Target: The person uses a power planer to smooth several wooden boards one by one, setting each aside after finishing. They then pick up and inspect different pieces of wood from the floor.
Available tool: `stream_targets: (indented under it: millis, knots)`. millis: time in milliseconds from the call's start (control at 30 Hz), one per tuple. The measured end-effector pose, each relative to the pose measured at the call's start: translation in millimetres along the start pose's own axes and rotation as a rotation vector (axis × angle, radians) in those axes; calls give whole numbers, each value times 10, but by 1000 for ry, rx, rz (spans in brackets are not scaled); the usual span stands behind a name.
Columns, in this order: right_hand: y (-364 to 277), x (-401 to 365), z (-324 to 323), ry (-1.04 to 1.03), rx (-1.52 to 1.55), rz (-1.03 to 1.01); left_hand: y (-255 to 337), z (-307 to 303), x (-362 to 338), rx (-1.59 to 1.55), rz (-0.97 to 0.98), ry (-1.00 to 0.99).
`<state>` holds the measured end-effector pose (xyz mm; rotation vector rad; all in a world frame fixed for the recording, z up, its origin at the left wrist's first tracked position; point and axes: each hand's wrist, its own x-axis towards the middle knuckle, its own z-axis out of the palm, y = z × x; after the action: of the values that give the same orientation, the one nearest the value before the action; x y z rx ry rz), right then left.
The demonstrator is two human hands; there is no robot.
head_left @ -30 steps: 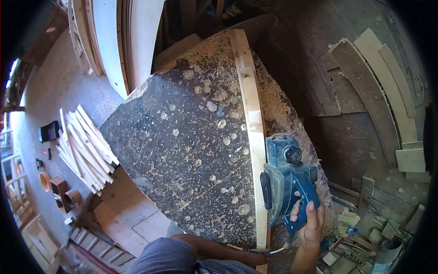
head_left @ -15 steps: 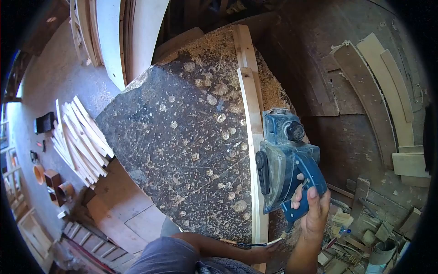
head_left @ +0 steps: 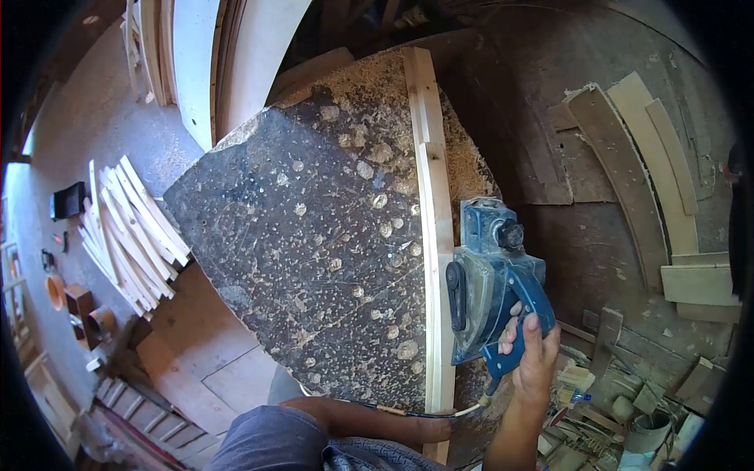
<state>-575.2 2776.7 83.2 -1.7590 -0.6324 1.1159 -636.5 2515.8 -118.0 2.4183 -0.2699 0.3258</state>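
A blue electric planer rests at the right side of a long pale wood strip on a speckled dark worktop. My right hand is wrapped round the planer's rear handle, thumb on top. My left hand is at the strip's near end, its fingers mostly hidden, with the planer's cable passing beside it. A second wood piece lies at the strip's far end, among sawdust.
Curved pale strips are heaped on the floor at left. Large curved boards stand at the far left. More curved boards lie at right, above wood scraps and a round container.
The view has shifted a little. My left hand has drawn slightly back and left at the strip's near end. My right hand still grips the planer.
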Motion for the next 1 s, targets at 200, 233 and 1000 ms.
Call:
stream_targets:
  millis: [200,233,1000]
  knots:
    - [72,171,99,-89,-80,17,43,11,-18,18,13,3]
    - [81,217,135,-123,-111,20,80,11,-10,15,22,1]
    - [-159,1028,791,-71,-339,1,100,156,-47,4,21,40]
